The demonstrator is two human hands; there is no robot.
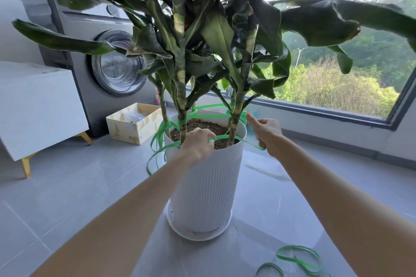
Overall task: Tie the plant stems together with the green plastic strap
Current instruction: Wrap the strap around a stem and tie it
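- Reaches in from the bottom edge with both bare forearms (135, 209), angled up and inward toward the pot (207, 186).
- Holds the left hand (198, 141) knuckles-up over the pot's near rim, wrist straight, fingers curled down and clasped round the green strap (202, 117) on a run between the two front stems (181, 92).
- Holds the right hand (267, 134) just outside the pot's right rim, index finger straight and pointing up-left toward the strap at the right-hand stem; cannot tell whether the tip touches it.
- Pinches a lower run of the strap in the right hand's remaining curled fingers, just beside the rim.
- Finds the strap wound in several passes round the stems just above the soil (202, 127), with slack loops spilling over the left rim and hanging down the pot's left side.
- Notes the white ribbed pot standing in a saucer (198, 235) on the grey tiled floor (67, 186).
- Notes a loose strap coil (297, 258) on the floor at lower right, well apart from the pot.
- Notes behind, at left: washing machine (112, 63), open box (132, 128), white cabinet (40, 105); at right: window (337, 74).
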